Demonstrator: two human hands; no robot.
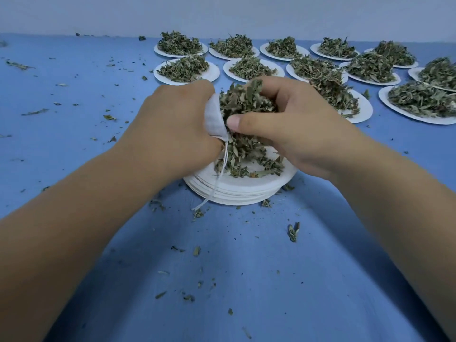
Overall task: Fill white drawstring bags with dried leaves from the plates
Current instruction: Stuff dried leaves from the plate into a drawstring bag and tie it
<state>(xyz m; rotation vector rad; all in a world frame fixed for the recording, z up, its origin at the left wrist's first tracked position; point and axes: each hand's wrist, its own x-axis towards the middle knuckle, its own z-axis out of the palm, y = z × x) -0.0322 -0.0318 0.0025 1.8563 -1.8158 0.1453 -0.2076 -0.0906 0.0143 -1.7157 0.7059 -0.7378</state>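
Observation:
My left hand (170, 127) grips a white drawstring bag (214, 119) by its mouth; its string (217, 183) dangles down over a stack of white plates (237, 191). My right hand (296, 124) is closed on a clump of dried leaves (244, 99) and presses it against the bag's opening. More loose leaves (246, 156) lie on the top plate beneath both hands. Most of the bag is hidden behind my left hand.
Several white plates heaped with dried leaves (187, 70) stand in rows at the back and right, one close to my right hand (355, 107). Leaf crumbs (293, 232) are scattered over the blue table (74, 95). A pale wall runs behind.

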